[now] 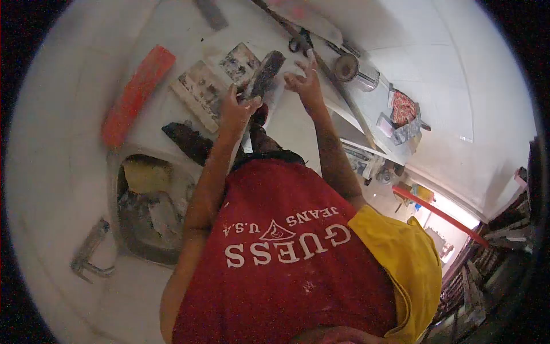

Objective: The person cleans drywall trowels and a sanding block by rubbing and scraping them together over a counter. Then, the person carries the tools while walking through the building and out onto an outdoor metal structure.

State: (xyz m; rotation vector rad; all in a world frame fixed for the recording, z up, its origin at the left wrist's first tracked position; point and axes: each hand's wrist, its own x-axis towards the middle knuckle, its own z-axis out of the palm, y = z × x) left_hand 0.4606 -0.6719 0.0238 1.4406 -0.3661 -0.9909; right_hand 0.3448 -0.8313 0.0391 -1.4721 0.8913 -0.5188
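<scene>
My left hand [239, 112] is closed around the lower end of a dark, dusty rectangular block [267, 71]. Beside the block, my right hand [305, 85] is raised with its fingers apart and holds nothing; white residue coats its fingertips. Just beyond my left hand lie a stained, pale flat piece [197, 92] and a smaller piece with dark blotches [240, 62]. A dark crumpled item [186, 142] lies near my left forearm.
At left are a long red bar [137, 94], a grey tub [120, 229] with a yellowish sponge-like block [148, 176] inside, and a handled tool [91, 249]. Scissors [299, 43], a long strip [349, 106], a mesh-sided cylinder [366, 77] and a red patterned item [404, 109] lie at right.
</scene>
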